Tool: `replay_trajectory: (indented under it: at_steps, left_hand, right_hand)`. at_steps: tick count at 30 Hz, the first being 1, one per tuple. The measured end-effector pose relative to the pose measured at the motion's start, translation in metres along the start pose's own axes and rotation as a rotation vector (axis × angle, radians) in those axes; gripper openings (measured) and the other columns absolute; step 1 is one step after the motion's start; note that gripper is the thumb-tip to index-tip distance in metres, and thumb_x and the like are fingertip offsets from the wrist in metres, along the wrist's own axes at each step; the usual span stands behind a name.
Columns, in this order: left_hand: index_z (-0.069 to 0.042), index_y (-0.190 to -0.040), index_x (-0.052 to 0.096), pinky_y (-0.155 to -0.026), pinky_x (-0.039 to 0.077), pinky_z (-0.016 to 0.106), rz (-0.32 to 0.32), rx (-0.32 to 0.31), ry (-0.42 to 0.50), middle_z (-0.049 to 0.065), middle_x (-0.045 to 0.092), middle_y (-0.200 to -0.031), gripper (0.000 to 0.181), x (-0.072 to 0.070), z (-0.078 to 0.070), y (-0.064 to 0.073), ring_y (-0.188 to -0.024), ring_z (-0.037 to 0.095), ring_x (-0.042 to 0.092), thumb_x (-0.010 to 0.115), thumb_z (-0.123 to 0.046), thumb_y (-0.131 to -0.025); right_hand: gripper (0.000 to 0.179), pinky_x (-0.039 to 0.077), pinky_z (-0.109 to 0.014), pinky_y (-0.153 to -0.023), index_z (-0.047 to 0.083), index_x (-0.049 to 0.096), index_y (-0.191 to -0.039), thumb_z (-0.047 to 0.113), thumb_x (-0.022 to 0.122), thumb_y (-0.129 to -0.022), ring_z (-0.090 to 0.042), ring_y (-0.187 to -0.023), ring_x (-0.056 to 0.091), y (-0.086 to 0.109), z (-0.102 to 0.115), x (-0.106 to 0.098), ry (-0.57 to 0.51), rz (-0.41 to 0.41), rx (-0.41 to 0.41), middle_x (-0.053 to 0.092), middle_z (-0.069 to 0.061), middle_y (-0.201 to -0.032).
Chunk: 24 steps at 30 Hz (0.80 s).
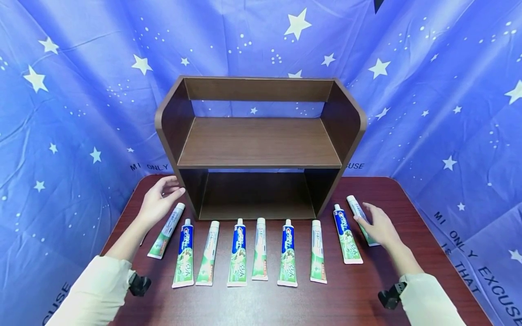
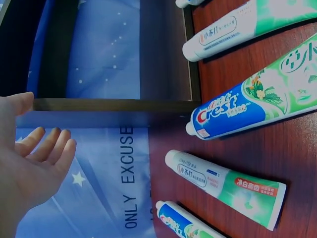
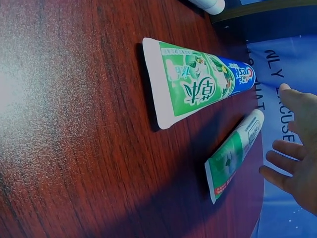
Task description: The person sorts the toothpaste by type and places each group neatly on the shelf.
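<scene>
My left hand (image 1: 160, 201) hovers by the lower left side of a brown two-tier shelf (image 1: 261, 142), fingers loosely bent and holding nothing. Below it lies a white-and-green toothpaste tube (image 1: 166, 232). Beyond that, a blue-and-green Crest toothpaste tube (image 2: 181, 220) shows in the left wrist view; my forearm mostly covers it in the head view. My right hand (image 1: 381, 225), fingers spread and holding nothing, is above the rightmost white-and-green tube (image 1: 358, 209), partly hiding it. The right wrist view shows a gap between them. A Crest tube (image 1: 347, 236) lies just left of it.
Several more toothpaste tubes, including a Crest tube (image 1: 237, 256) and a white-and-green tube (image 1: 259, 253), lie in a row before the shelf, caps toward it. Everything stands on a dark red wooden table (image 1: 346, 299). A blue star-printed curtain (image 1: 102, 68) surrounds the back and sides.
</scene>
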<state>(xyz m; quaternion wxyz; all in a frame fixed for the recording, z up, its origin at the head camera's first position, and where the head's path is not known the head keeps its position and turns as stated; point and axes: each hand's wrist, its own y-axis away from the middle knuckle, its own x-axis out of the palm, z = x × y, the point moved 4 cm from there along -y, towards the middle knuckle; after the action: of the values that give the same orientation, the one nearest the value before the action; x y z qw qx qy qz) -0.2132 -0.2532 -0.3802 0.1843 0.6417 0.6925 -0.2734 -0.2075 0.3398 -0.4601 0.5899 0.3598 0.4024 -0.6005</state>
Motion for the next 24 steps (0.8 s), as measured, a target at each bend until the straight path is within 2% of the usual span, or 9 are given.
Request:
replay_trajectory:
  at_steps: [2,7,9,11,13,17,20,24]
  left_hand:
    - [0.0,-0.135,0.047,-0.09,0.048,0.023,0.008,-0.022,-0.006,0.024,0.058,-0.129,0.051,0.001,-0.001,0.0,-0.119,0.038,0.057,0.058,-0.031,-0.096]
    - [0.001,-0.13,0.051,-0.099,0.048,0.044,0.017,-0.073,0.016,0.025,0.059,-0.127,0.045,0.005,-0.006,-0.002,-0.119,0.038,0.057,0.056,-0.028,-0.096]
    - [0.002,-0.129,0.052,-0.1,0.047,0.045,0.013,-0.085,0.022,0.026,0.059,-0.127,0.044,0.005,-0.008,-0.004,-0.119,0.038,0.057,0.055,-0.028,-0.096]
    - [0.002,-0.129,0.052,-0.098,0.049,0.039,0.009,-0.098,0.023,0.026,0.059,-0.127,0.044,0.006,-0.008,-0.005,-0.12,0.037,0.057,0.054,-0.028,-0.096]
    - [0.002,-0.129,0.052,-0.093,0.05,0.028,0.006,-0.106,0.02,0.025,0.059,-0.127,0.044,0.005,-0.008,-0.006,-0.12,0.036,0.058,0.054,-0.028,-0.097]
    - [0.002,-0.129,0.052,-0.079,0.043,0.007,0.002,-0.112,0.029,0.025,0.06,-0.126,0.043,0.004,-0.005,-0.006,-0.118,0.035,0.059,0.055,-0.027,-0.097]
    - [0.002,-0.129,0.053,-0.075,0.041,0.001,0.002,-0.105,0.044,0.025,0.06,-0.126,0.044,0.004,-0.003,-0.006,-0.117,0.035,0.059,0.055,-0.028,-0.097]
    - [0.002,-0.129,0.052,-0.074,0.041,0.001,0.01,-0.093,0.048,0.025,0.06,-0.125,0.045,0.004,-0.001,-0.007,-0.117,0.035,0.058,0.056,-0.028,-0.096]
  right_hand:
    - [0.066,0.036,-0.065,-0.103,-0.012,0.035,-0.139,0.034,0.054,-0.096,-0.052,-0.124,0.041,-0.001,-0.001,0.001,-0.002,0.004,0.002,0.043,-0.039,-0.134]
    - [0.065,0.038,-0.064,-0.101,-0.013,0.035,-0.138,0.034,0.054,-0.097,-0.052,-0.122,0.043,-0.004,-0.004,0.004,-0.011,0.029,0.02,0.044,-0.039,-0.133]
    - [0.065,0.039,-0.064,-0.098,-0.013,0.036,-0.138,0.034,0.054,-0.097,-0.052,-0.119,0.045,-0.005,-0.005,0.005,-0.014,0.036,0.025,0.045,-0.039,-0.131]
    - [0.064,0.041,-0.063,-0.097,-0.014,0.037,-0.137,0.032,0.055,-0.096,-0.051,-0.117,0.047,-0.007,-0.006,0.006,-0.016,0.038,0.024,0.047,-0.039,-0.129]
    - [0.063,0.042,-0.063,-0.096,-0.014,0.039,-0.135,0.032,0.056,-0.096,-0.05,-0.115,0.049,-0.009,-0.007,0.008,-0.012,0.04,0.018,0.049,-0.039,-0.127]
    - [0.061,0.042,-0.062,-0.096,-0.014,0.043,-0.133,0.032,0.058,-0.095,-0.051,-0.114,0.05,-0.015,-0.009,0.012,0.007,0.043,0.01,0.052,-0.039,-0.125]
    - [0.059,0.042,-0.063,-0.095,-0.014,0.044,-0.131,0.028,0.059,-0.094,-0.052,-0.112,0.05,-0.017,-0.01,0.013,0.015,0.041,0.015,0.052,-0.039,-0.123]
    - [0.055,0.043,-0.062,-0.094,-0.015,0.044,-0.131,0.021,0.059,-0.092,-0.051,-0.111,0.051,-0.018,-0.01,0.013,0.01,0.041,0.025,0.053,-0.039,-0.122]
